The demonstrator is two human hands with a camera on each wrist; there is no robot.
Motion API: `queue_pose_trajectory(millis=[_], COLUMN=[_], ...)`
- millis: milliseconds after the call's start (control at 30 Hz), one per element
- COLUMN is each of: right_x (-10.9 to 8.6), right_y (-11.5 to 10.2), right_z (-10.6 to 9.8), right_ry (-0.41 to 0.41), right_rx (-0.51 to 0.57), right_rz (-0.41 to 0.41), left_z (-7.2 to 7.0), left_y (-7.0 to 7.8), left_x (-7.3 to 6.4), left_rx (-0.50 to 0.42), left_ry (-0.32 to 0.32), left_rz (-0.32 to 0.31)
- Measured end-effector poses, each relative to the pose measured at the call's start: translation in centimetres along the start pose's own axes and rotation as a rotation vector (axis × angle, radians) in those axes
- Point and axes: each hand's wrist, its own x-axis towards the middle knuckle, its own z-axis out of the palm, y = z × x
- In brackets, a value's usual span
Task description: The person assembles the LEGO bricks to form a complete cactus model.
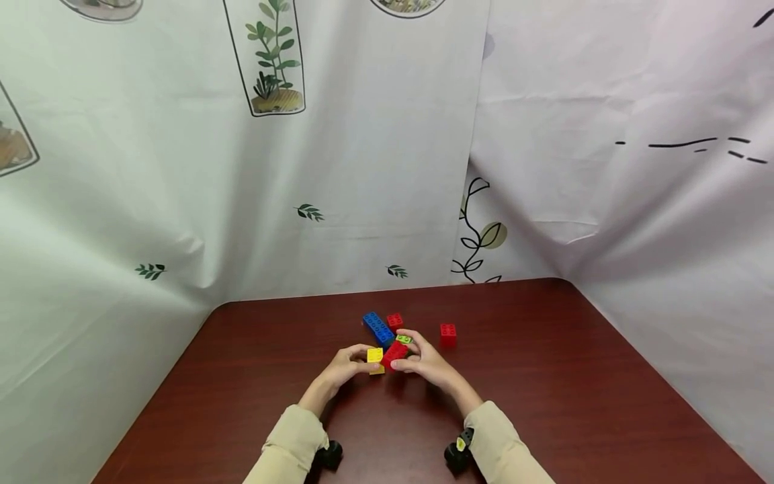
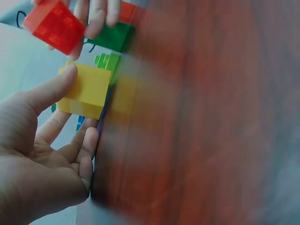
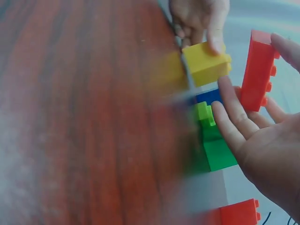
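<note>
Near the middle of the table, my left hand pinches a yellow toy building brick, its thumb on the near face and fingers behind. My right hand holds a long red brick between thumb and fingers, raised and tilted, studs toward the palm in the right wrist view. Under that hand's lower fingers stand a light green brick and a dark green brick; whether the fingers touch them I cannot tell. Just beyond the hands lies a long blue brick.
A small red brick sits beside the blue one, and another red brick lies apart to the right. The dark red-brown table ends at a printed white curtain behind and along both sides.
</note>
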Motion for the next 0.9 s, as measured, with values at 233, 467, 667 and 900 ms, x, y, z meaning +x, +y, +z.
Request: queue_pose_trajectory(millis=[233, 467, 667, 900], right_x=[-0.2, 0.2, 0.3, -0.2], right_y=[0.2, 0.5, 0.7, -0.5], right_z=[-0.5, -0.8, -0.5, 0.4], right_ry=[0.045, 0.127, 0.156, 0.232], right_rx=[0.031, 0.025, 0.019, 0.02], right_rz=[0.002, 0.0, -0.031, -0.023], left_z=[1.0, 2.2, 3.1, 3.2], left_y=[0.2, 0.4, -0.1, -0.2], left_x=[-0.4, -0.5, -0.5, -0.3], left_rx=[-0.006, 0.028, 0.111, 0.126], left_ry=[-0.032, -0.004, 0.053, 0.076], left_rz=[0.036, 0.07, 0.114, 0.143])
